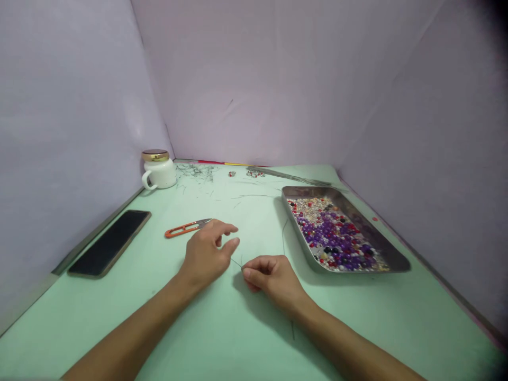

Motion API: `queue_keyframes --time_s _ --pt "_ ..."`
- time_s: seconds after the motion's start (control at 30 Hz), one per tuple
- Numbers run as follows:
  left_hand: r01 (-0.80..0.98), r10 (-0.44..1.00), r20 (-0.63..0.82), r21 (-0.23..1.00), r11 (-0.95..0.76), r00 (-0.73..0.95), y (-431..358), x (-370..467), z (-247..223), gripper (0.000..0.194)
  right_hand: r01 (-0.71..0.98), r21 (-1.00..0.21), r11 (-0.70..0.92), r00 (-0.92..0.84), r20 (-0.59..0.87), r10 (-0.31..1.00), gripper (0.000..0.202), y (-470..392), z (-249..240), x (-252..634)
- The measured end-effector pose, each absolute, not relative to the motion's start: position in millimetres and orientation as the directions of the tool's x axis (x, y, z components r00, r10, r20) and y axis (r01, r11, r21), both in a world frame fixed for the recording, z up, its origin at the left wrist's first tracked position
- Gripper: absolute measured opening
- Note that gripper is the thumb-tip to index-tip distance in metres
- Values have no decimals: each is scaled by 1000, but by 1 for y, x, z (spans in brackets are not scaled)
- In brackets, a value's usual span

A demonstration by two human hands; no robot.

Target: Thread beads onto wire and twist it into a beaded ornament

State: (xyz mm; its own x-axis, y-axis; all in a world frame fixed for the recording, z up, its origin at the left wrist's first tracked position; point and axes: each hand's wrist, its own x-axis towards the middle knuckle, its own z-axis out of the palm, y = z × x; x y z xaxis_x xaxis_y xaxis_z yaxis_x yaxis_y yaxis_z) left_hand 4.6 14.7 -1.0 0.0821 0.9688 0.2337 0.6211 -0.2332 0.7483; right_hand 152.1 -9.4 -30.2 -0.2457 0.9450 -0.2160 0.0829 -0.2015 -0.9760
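Note:
My right hand (273, 280) pinches a thin dark wire (237, 262) between thumb and forefinger, low over the green tabletop (190, 338). From the fingertips the wire reaches leftward toward the other hand, and a short end sticks up. My left hand (210, 248) is just to the left, thumb and forefinger spread apart with nothing between them. Close behind it lie orange-handled thread snips (184, 228), their blade tips partly hidden by that hand. A metal tray (381, 233) of loose purple, red, black and clear beads (337, 238) stands to the right.
A phone (111, 243) lies at the left, with a white lidded mug (161, 173) behind it. Wire scraps (196, 172), small beaded pieces (255, 173) and a bundle of long wires (293, 176) lie along the back. Pale walls (254, 79) enclose the table on three sides.

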Motion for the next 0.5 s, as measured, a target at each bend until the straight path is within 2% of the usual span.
queue_keyframes --time_s 0.1,0.17,0.4,0.5 --pt "689 880 364 553 -469 307 3 15 1 21 111 -984 -139 -280 -165 946 14 -9 -34 153" --pt "707 846 377 472 -526 377 -2 20 0 15 101 -989 -106 -294 -132 947 15 -9 -36 153" --pt "749 826 526 461 -476 202 -3 19 -5 18 -61 -979 -197 -244 -177 954 12 -8 -28 153" --pt "766 777 597 400 -503 199 -4 18 -7 20 -141 -971 -195 -190 -167 967 13 -9 -26 152"
